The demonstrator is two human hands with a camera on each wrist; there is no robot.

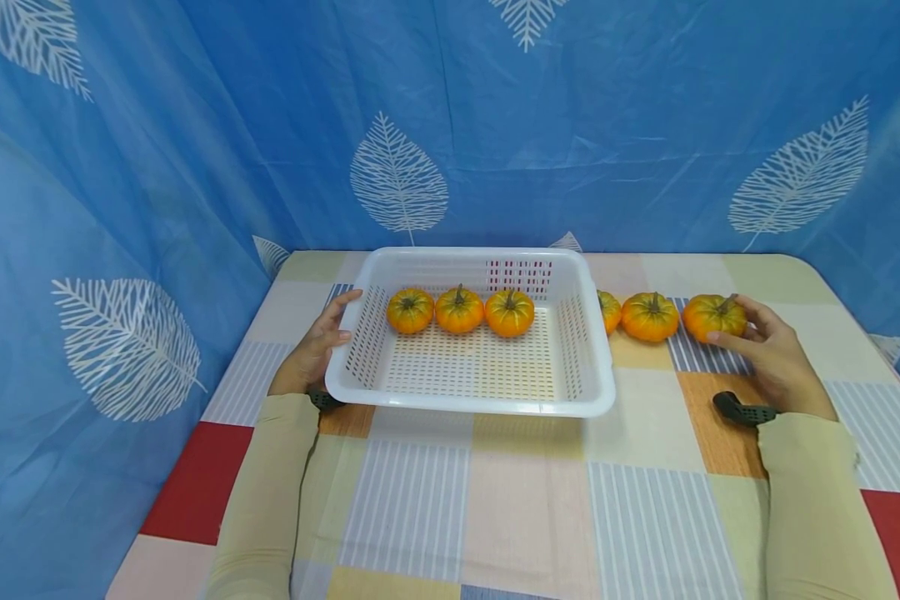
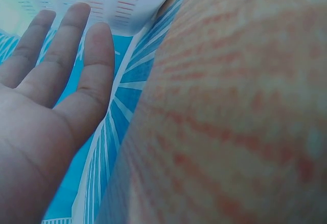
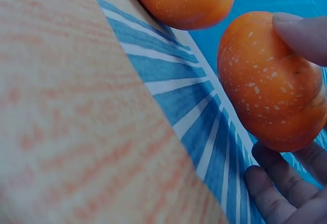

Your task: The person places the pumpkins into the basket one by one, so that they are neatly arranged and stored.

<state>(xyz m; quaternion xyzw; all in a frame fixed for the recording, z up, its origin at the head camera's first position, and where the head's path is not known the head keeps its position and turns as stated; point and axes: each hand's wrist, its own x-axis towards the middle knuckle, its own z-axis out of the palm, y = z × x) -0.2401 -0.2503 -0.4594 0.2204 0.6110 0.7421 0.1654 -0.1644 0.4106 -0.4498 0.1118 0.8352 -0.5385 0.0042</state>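
A white plastic basket [image 1: 471, 407] with slotted walls stands on the table, and three small orange pumpkins [image 1: 459, 310] sit in a row inside it. At the basket's left rim is my left hand [image 1: 312, 346], its fingers [image 2: 66, 55] extended along the outer wall in the left wrist view. My right hand [image 1: 778, 358] grips a small pumpkin [image 1: 708, 318] at the right end of a row outside the basket. In the right wrist view, the thumb lies on one side of this speckled pumpkin [image 3: 271, 86] and fingers are on the other.
Left of the gripped one is another pumpkin [image 1: 649, 317], and a further pumpkin [image 1: 609, 312] is partly hidden by the basket's right wall. A patchwork tablecloth [image 1: 525, 508] covers the table. Blue curtains [image 1: 570, 150] with white leaf prints hang behind and at the sides.
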